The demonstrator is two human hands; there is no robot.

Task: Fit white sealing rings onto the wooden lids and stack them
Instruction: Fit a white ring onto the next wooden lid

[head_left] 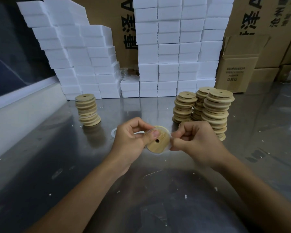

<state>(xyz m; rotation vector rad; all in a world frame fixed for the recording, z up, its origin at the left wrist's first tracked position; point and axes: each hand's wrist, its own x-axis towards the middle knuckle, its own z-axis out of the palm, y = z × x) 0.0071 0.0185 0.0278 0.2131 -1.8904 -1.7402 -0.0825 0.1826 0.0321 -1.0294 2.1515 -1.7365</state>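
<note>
Holding one wooden lid above the steel table, near centre, between both hands: left hand gripping it, thumb pressed flat on the face; right hand pinching the white sealing ring at the right rim, probably to stretch it on. Tilted face toward the camera, no long axis. Ringed stack far left, bare stacks far right.

A round wooden lid with a small hole is held tilted above the bench, a thin white ring lying around its edge. One stack stands at the left, three taller stacks close together at the right.
</note>
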